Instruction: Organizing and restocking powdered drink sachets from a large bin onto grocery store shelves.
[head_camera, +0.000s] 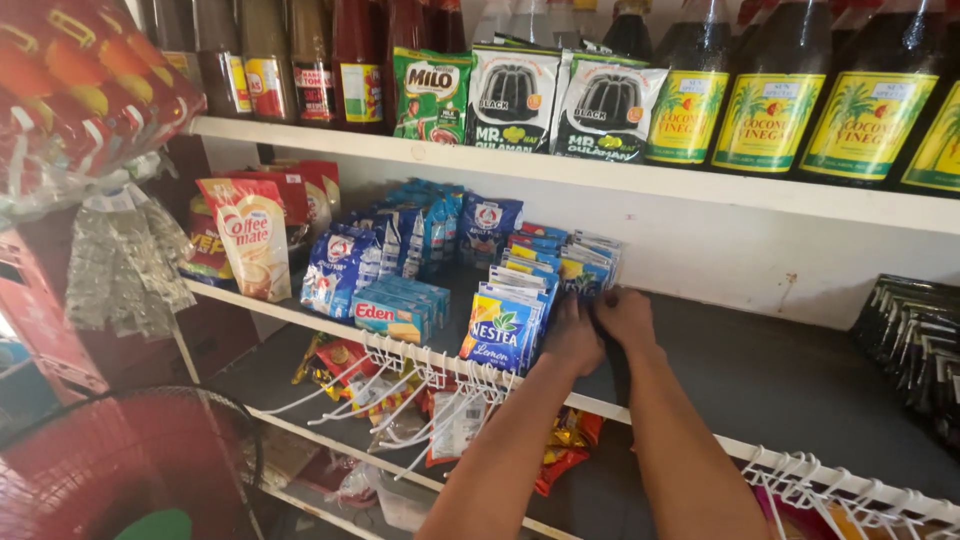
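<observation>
While both hands pressed at the sachet row, the stack looked ready to slip.

Left hand (572, 335) and right hand (625, 315) lay together, fingers curled against the right end of the upright drink-mix sachets (530, 300) on the dark middle shelf (760, 370); whether they gripped one, I could not tell. A hard push might have toppled the row left onto the blue boxes (400, 308), or tipped the near packets off the edge onto the white hooks (440, 378).
</observation>
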